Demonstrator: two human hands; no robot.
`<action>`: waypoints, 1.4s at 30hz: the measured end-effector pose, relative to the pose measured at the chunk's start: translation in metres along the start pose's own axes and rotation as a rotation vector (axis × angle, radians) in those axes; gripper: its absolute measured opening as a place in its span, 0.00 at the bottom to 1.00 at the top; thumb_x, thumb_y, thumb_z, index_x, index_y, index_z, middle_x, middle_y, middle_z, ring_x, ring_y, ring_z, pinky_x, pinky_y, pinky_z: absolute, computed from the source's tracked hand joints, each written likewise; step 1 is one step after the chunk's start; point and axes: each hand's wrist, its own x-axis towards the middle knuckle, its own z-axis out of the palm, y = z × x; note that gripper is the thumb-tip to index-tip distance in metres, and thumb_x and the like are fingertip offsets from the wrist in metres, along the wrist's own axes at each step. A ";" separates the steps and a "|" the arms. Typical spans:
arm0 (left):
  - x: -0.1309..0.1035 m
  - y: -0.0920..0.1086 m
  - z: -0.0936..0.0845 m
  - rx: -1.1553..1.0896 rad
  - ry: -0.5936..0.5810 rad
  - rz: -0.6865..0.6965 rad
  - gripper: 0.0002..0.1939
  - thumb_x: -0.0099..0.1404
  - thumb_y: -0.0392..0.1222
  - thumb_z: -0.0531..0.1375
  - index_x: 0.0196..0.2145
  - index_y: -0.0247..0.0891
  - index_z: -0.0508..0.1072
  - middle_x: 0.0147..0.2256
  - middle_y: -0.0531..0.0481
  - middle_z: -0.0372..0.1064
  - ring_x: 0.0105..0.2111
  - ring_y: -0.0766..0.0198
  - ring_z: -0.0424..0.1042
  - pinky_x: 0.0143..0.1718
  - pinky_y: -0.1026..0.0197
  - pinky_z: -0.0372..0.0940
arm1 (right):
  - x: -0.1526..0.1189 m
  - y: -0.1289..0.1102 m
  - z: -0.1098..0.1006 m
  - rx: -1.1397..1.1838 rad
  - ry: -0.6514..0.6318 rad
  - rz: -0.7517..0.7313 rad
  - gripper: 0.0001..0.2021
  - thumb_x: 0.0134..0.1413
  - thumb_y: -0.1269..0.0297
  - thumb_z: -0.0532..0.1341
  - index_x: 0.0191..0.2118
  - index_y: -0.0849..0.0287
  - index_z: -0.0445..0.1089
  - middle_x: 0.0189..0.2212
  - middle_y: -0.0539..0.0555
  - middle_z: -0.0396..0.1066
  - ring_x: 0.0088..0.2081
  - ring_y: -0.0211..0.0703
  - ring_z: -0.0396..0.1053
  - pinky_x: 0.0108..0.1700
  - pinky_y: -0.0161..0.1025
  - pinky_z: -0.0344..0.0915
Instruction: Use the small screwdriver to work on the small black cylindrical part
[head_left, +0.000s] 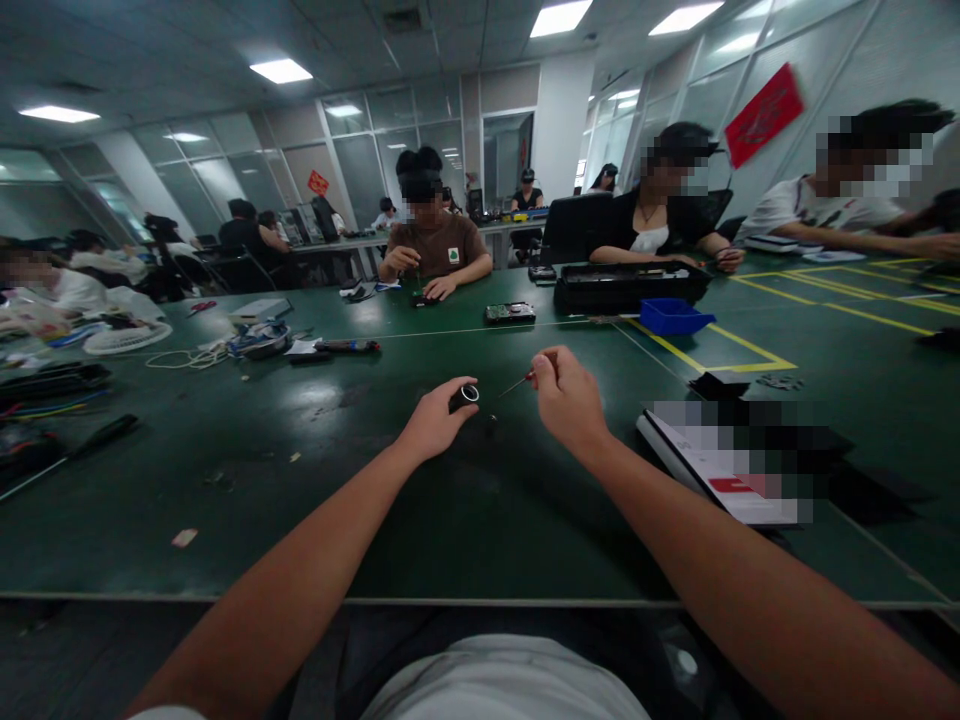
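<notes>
Pinching a black tube [455, 399] in our left hand [435, 420] over the green table [465, 540], gripping a screwdriver [530, 377] in our right hand [570, 402], we're kinda risking jabbing ourselves if it's slipping off that shiny rim [477, 394].

One view in play, and it comes from the wearer's head, looking forward and tipped down over the counter [442, 540]! Closest to the lens, right along the bottom edge, white clothing [502, 685]; the forearms [330, 535] reach in from the lower corners, bringing left hand [436, 420] and right hand [570, 400] near the middle. Beyond them the counter runs away to a co-worker [439, 245] seated opposite, then it's wide out to glass partitions [360, 145] far behind, ceiling lights [561, 18] across the top, a pillar [141, 175] leaning at left.
</notes>
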 end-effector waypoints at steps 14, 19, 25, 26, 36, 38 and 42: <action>0.007 0.020 -0.009 0.013 -0.049 -0.137 0.17 0.65 0.56 0.60 0.39 0.38 0.73 0.35 0.47 0.73 0.35 0.58 0.72 0.37 0.57 0.66 | 0.000 0.001 -0.002 0.041 0.033 -0.029 0.11 0.67 0.55 0.50 0.37 0.52 0.64 0.30 0.53 0.73 0.33 0.48 0.71 0.37 0.44 0.59; 0.015 0.028 -0.002 0.243 -0.221 -0.025 0.09 0.65 0.46 0.60 0.38 0.41 0.77 0.40 0.46 0.77 0.40 0.54 0.74 0.42 0.55 0.67 | 0.000 -0.001 -0.003 0.047 0.047 -0.019 0.11 0.67 0.55 0.50 0.38 0.53 0.64 0.30 0.53 0.73 0.33 0.48 0.71 0.38 0.44 0.60; 0.031 0.023 0.018 0.427 -0.318 -0.005 0.18 0.63 0.52 0.62 0.48 0.45 0.78 0.42 0.44 0.77 0.41 0.51 0.75 0.41 0.55 0.68 | 0.001 -0.001 -0.004 0.062 0.059 -0.020 0.11 0.67 0.55 0.50 0.38 0.53 0.64 0.31 0.54 0.74 0.34 0.49 0.71 0.38 0.45 0.60; 0.033 0.023 0.022 0.437 -0.330 -0.003 0.19 0.62 0.52 0.63 0.49 0.45 0.78 0.42 0.43 0.78 0.41 0.51 0.76 0.42 0.55 0.68 | 0.001 -0.001 -0.005 0.066 0.059 -0.018 0.11 0.67 0.55 0.50 0.38 0.53 0.64 0.31 0.54 0.74 0.34 0.49 0.71 0.38 0.45 0.61; 0.038 0.013 0.009 0.330 -0.333 -0.008 0.12 0.65 0.48 0.60 0.38 0.40 0.80 0.40 0.43 0.78 0.37 0.53 0.76 0.41 0.55 0.67 | 0.000 0.000 -0.005 0.084 0.041 -0.023 0.11 0.67 0.55 0.50 0.38 0.52 0.64 0.29 0.52 0.73 0.33 0.48 0.71 0.37 0.44 0.60; 0.036 0.008 -0.007 0.219 -0.327 -0.087 0.13 0.65 0.50 0.59 0.38 0.39 0.79 0.38 0.43 0.78 0.30 0.58 0.75 0.34 0.58 0.67 | 0.000 0.000 -0.005 0.087 0.037 -0.017 0.11 0.67 0.55 0.50 0.39 0.53 0.64 0.29 0.52 0.72 0.33 0.48 0.71 0.37 0.44 0.60; 0.025 -0.007 -0.046 -0.054 -0.211 -0.308 0.14 0.64 0.49 0.59 0.41 0.37 0.77 0.37 0.44 0.77 0.23 0.64 0.70 0.22 0.63 0.58 | 0.000 -0.001 -0.005 0.091 0.025 -0.011 0.11 0.67 0.55 0.50 0.39 0.53 0.64 0.30 0.52 0.73 0.33 0.48 0.71 0.37 0.43 0.60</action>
